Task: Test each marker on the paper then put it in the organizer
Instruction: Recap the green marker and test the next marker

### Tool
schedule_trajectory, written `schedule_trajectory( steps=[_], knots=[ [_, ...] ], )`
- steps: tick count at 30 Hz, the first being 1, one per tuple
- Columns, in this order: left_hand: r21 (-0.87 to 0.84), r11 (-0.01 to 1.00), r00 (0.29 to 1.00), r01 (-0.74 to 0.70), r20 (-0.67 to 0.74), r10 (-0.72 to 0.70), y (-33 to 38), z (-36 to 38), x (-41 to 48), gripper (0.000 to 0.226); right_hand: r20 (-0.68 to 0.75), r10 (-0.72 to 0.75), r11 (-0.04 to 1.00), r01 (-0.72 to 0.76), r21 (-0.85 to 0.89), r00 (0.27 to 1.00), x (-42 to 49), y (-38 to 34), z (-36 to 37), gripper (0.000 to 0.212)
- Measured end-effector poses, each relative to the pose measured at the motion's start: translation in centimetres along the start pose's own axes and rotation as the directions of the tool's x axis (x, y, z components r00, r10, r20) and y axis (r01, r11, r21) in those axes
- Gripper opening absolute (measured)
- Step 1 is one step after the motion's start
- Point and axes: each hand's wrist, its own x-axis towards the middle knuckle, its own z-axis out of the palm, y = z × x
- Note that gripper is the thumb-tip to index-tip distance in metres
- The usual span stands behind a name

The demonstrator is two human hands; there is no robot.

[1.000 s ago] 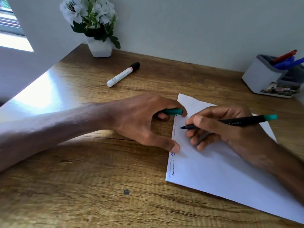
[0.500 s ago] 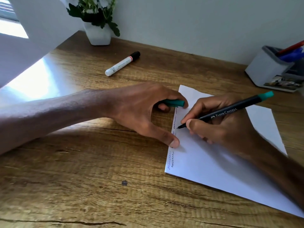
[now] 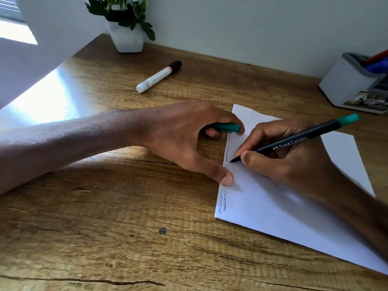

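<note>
The black marker, teal at its back end, is pinched in the right hand. The fingers are curled tight round the barrel just behind the nib. The nib is set on the paper, close to the left edge, and short squiggled test lines can be seen along that edge above and below it.

The teal cap is gripped in the left hand, wrapped by the curled fingers with only one end showing. The thumb is stretched out and its tip is pressed on the paper's left edge.

At the far right, against the wall, the white and grey organizer is cut off by the frame. A red pen and blue pens are seen standing in it; which compartment cannot be told.

A white marker with a black cap lies on the wooden counter, well apart from the paper, between the left hand and a white pot of green leaves. A bright patch of light is thrown across the counter's left side, below a window.
</note>
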Motion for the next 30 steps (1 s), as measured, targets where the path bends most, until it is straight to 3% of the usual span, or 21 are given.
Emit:
schedule_trajectory(
  steps=[12,30],
  knots=[
    [-0.022,0.999,1.0,0.025,0.007,-0.025,0.44,-0.22,0.26,0.093,-0.029,0.065,0.998,-0.064,0.028,0.997,-0.12,-0.08,-0.06,0.014],
    [-0.029,1.0,1.0,0.003,0.008,-0.003,0.38,-0.12,0.12,0.09,-0.092,0.139,0.99,-0.137,0.031,0.986,0.08,-0.28,-0.1,0.01]
  ],
)
